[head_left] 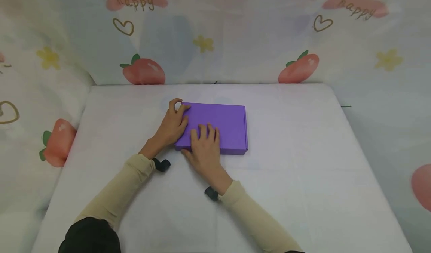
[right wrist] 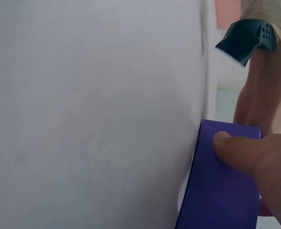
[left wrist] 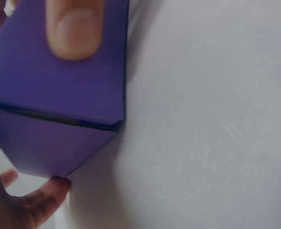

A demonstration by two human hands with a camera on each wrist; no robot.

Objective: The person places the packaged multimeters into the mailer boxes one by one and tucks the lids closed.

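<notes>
I see a flat purple box [head_left: 215,127] lying closed on the white tabletop [head_left: 303,163], near its middle and a little toward the far edge. My left hand [head_left: 173,124] sits at the box's left end, its fingers [head_left: 176,103] curled over the far left corner and the thumb against the side wall, so it grips that end. My right hand [head_left: 203,148] lies on the lid at the near left corner, fingers [head_left: 205,131] spread and fairly straight, pressing down, while the right wrist view shows the thumb [right wrist: 235,150] flat against the near side wall. Both sleeves are beige. Behind the tabletop hangs a curtain [head_left: 215,32] printed with strawberries, hearts and yellow flowers.
</notes>
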